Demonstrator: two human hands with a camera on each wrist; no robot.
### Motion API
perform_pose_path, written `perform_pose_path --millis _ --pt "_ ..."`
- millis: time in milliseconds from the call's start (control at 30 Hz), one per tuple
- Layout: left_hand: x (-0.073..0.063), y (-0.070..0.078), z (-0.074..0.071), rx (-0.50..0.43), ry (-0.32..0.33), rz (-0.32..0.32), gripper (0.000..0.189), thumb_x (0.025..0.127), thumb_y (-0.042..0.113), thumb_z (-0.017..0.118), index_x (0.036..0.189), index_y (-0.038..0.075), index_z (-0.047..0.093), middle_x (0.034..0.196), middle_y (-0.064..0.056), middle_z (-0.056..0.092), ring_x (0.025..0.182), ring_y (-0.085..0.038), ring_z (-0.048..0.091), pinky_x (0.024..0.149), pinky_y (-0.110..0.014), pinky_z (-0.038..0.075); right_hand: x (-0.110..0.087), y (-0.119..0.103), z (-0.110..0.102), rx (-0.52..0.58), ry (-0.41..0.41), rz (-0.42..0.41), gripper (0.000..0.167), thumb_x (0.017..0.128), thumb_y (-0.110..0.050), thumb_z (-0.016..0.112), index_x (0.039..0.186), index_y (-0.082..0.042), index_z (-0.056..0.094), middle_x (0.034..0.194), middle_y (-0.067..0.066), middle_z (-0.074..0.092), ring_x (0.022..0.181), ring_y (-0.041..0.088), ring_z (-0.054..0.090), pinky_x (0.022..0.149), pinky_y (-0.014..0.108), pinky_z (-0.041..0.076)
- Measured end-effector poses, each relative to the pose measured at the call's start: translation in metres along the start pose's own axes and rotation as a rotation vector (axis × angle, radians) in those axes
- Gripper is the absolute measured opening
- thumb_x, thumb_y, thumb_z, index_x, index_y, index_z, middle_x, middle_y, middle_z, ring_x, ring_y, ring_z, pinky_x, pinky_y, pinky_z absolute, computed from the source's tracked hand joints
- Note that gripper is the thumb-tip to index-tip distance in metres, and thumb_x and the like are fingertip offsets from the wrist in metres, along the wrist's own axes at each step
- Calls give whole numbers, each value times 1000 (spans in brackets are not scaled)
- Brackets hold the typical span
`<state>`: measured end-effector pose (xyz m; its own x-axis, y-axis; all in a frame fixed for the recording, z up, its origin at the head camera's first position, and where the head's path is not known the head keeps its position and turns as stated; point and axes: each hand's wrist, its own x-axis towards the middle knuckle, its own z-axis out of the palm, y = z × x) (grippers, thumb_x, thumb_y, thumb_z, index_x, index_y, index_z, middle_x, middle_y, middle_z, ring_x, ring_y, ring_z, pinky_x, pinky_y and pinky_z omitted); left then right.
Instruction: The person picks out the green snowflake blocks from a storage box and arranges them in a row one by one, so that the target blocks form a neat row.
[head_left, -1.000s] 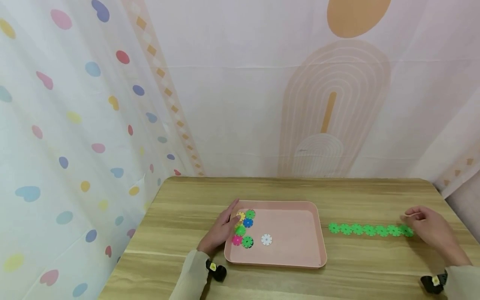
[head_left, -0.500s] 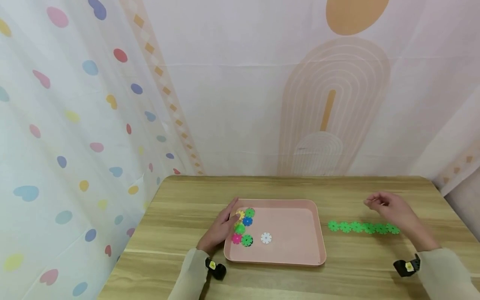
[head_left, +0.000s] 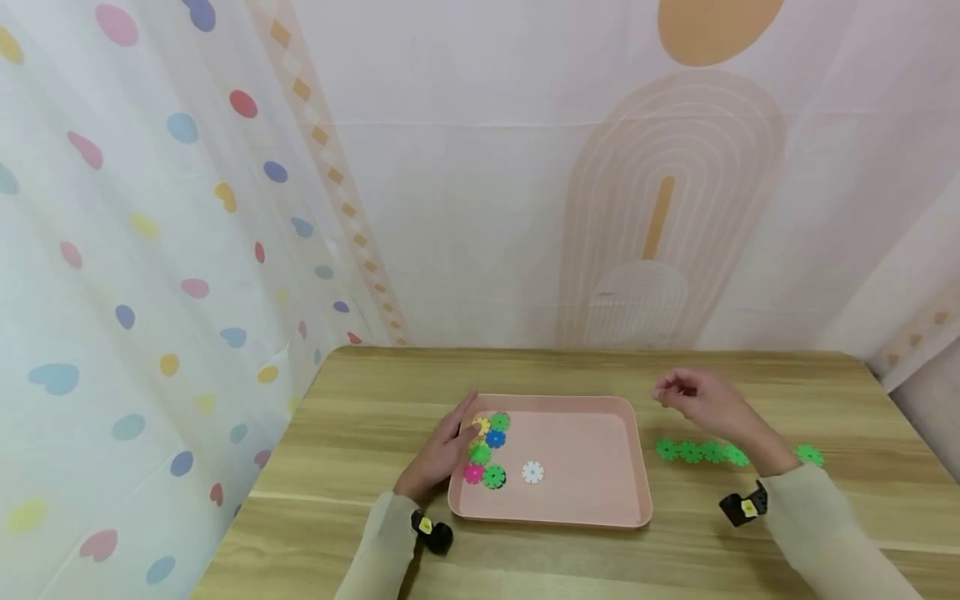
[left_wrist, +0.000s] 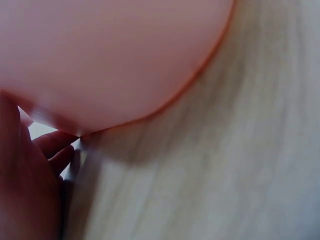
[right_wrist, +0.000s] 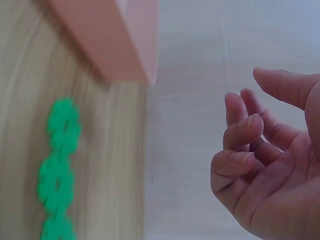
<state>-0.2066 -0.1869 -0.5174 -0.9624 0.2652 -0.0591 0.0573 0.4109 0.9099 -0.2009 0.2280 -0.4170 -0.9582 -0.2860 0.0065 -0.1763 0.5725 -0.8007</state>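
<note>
My left hand [head_left: 435, 457] holds the left side of a pink tray [head_left: 588, 454], thumb over the rim and fingers along the outer wall. In the left wrist view, its fingers [left_wrist: 52, 145] meet the tray's edge. Near that hand lie several snowflake building discs: yellow, green, blue [head_left: 496, 438] and pink [head_left: 474, 472]. A white disc [head_left: 533, 472] sits apart in the tray. My right hand [head_left: 705, 404] hovers above the table just right of the tray. Loosely curled fingers and an extended thumb hold nothing in the right wrist view.
A row of green snowflake discs [head_left: 690, 452] lies on the wooden table [head_left: 360, 433], right of the tray. My right forearm covers part of it; its end disc [head_left: 809, 455] shows beyond. A patterned curtain [head_left: 480, 208] hangs behind the table.
My right hand has left the right end of the green row and moved leftward over it toward the tray. My left hand and the tray stay where they were.
</note>
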Motion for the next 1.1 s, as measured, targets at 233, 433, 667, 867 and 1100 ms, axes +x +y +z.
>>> perform_pose_path --millis 233,433,667,867,1100 --pt "-1 -2 0 -3 -7 -6 58 106 24 45 159 25 22 165 -2 17 152 -28 10 121 -57 9 22 -21 24 63 -90 -65 14 98 -12 59 104 -1 65 93 12 64 78 20 56 66 31 52" --pt "0 -4 0 -6 -4 -25 55 108 25 40 159 27 22 166 -2 16 152 -29 10 121 -58 8 45 -32 52 102 -171 -65 14 98 -7 56 106 0 65 93 13 65 76 23 58 66 38 54" --pt "-2 -3 -2 -28 -7 -46 52 108 28 35 159 30 22 166 0 15 153 -28 8 121 -57 6 67 -48 91 107 -296 -21 20 96 -5 55 112 0 65 99 16 67 73 24 60 68 41 55" --pt "-4 -2 1 -53 -17 -39 52 108 27 35 158 31 22 165 3 15 153 -26 8 122 -56 6 80 -57 125 105 -382 8 18 95 -6 60 111 -1 66 93 8 65 74 26 61 66 36 54" --pt "-4 -1 1 -60 -15 -50 52 108 27 35 159 30 22 166 -1 15 153 -29 9 121 -58 7 90 -62 154 102 -394 25 19 95 -4 59 113 -4 65 92 5 63 70 19 57 62 27 50"
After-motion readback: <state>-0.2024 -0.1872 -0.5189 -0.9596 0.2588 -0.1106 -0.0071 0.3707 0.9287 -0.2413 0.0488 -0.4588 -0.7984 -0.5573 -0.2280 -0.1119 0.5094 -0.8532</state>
